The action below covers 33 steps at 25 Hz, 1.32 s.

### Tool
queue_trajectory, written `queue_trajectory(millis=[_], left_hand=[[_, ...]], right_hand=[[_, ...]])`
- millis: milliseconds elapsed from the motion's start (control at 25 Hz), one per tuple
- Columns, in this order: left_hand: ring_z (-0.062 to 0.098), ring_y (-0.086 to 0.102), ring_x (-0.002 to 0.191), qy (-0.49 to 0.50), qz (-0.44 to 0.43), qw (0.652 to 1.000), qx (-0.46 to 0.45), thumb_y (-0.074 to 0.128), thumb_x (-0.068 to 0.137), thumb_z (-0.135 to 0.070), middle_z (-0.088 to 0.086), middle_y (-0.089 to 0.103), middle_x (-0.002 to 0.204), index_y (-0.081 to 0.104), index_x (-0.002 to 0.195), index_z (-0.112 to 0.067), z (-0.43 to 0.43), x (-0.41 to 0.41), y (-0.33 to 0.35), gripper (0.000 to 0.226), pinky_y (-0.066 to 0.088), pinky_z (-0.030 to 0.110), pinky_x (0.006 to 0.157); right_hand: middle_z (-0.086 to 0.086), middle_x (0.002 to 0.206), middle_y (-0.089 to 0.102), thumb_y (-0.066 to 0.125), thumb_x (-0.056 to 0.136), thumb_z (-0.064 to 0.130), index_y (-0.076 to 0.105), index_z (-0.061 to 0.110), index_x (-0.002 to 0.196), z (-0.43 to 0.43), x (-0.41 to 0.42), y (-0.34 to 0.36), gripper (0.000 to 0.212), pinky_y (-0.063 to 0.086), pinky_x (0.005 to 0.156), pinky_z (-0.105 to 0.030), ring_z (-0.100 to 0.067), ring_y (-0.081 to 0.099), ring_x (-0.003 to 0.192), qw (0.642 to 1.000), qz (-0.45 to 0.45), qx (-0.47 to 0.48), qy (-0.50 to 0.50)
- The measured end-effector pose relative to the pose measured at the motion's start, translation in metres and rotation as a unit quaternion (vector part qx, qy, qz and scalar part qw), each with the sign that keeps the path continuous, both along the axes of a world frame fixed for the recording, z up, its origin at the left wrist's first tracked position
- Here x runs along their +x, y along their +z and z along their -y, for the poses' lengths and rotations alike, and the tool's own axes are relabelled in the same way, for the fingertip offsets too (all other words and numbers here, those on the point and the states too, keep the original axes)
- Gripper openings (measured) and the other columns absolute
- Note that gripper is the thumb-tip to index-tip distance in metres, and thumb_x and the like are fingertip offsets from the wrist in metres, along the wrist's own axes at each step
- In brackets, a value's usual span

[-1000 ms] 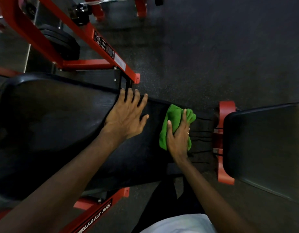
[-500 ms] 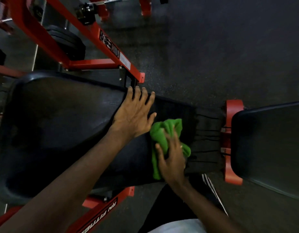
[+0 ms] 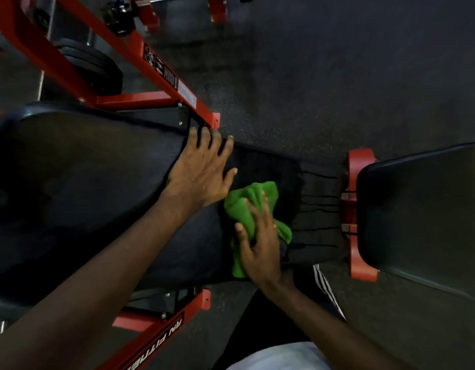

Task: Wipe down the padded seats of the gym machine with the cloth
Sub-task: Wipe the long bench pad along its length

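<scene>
A: Cloth [image 3: 253, 209]?
B: Green, bunched up, on the long black pad [image 3: 84, 182], toward its narrow end, near the red bracket [image 3: 360, 161].
A: Right hand [image 3: 260, 247]?
B: On top of the cloth, pressing it down onto the pad. Fingers [image 3: 259, 217] bent into the folds, thumb held apart, lying along the fabric.
A: Left hand [image 3: 201, 172]?
B: Flat on the same pad, just beside the cloth; touching it or not, hard to tell. Fingers [image 3: 215, 142] straight and slightly spread, tips at the far edge, thumb angled out toward the cloth.
A: Second pad [image 3: 417, 209]?
B: Off to the right, past the bracket, apart from the long one. Black as well.
A: Around all that?
B: Red frame [image 3: 161, 76] on the far side with a black label, dark weight plates [image 3: 97, 68] behind it. Nearer, another red bar [image 3: 156, 343] with white lettering, partly cut off. Speckled dark floor [image 3: 337, 76] underneath. Dark trousers with white stripes [image 3: 324, 287] below the right wrist.
</scene>
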<state>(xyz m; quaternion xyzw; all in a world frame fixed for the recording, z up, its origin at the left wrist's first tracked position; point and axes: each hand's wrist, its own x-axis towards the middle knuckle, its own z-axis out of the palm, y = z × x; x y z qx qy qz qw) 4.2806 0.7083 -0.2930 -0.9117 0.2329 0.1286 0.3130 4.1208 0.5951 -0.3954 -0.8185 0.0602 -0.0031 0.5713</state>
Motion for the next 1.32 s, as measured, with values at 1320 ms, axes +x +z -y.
queue_trajectory(millis=[1320], left_hand=[[0.040,0.028,0.149,-0.043,-0.112,0.991,-0.064,0.025,0.102,-0.040,0.023,0.031,0.161,0.026,0.159,-0.008,0.065,0.002,-0.070,0.065,0.019,0.053,0.122]], right_hand=[[-0.005,0.161,0.039,0.050,0.100,0.045,0.043,0.017,0.151,0.048,-0.008,-0.059,0.059,0.033,0.121,-0.040,-0.020,0.034,0.151,0.994,-0.077,-0.006,-0.082]])
